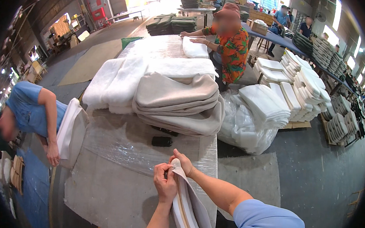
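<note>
A long beige cushion cover [199,211] with white padding [180,206] inside it runs from the lower edge up to my hands, and a tan strip like a zipper goes along its open side. My left hand [165,182] is closed on the cover's far end, its fingertips pinching the edge. On the other side of that same end, my right hand [183,161] grips the cover, with its fingers partly hidden behind the fabric. Just beyond my hands, a black phone-like object [162,141] lies on the plastic-covered table [103,184].
Stacked beige covers [179,97] and thick white padding [121,83] fill the table's far half. Across it, a person [230,46] handles white padding; at left another bends over a cushion [68,128]. Bagged white pads [248,126] stand right of the table.
</note>
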A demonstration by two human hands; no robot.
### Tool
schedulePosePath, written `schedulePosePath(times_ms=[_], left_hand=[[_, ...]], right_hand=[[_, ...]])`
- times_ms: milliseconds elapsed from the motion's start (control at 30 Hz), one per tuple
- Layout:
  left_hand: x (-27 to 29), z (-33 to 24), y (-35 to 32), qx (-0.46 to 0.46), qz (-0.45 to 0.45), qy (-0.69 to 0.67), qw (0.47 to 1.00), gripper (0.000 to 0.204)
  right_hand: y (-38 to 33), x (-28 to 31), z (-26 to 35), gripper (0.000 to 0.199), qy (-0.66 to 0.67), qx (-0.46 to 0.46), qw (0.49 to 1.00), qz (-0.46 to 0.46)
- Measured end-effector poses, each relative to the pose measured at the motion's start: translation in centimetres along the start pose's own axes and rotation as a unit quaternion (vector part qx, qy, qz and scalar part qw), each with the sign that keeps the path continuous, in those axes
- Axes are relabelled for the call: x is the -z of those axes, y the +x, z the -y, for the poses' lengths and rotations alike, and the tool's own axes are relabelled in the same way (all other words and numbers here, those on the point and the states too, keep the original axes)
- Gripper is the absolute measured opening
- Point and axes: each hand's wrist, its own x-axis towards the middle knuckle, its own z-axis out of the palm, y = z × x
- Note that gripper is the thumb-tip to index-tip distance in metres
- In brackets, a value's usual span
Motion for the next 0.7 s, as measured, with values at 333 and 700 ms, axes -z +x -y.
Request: schedulePosePath(times_ms=[333, 700], left_hand=[[2.0, -1.6, 2.9, -0.021, 0.147, 0.037, 0.988, 0.025], [1.7, -2.1, 2.6, -0.101, 0.105, 0.087, 0.985, 0.019]], right_hand=[[-0.2, -0.9, -0.3, 0.063, 0.024, 0.003, 0.999, -0.044], [-4.7, -2.7, 2.3, 0.055, -0.111, 0.148, 0.972, -0.147]])
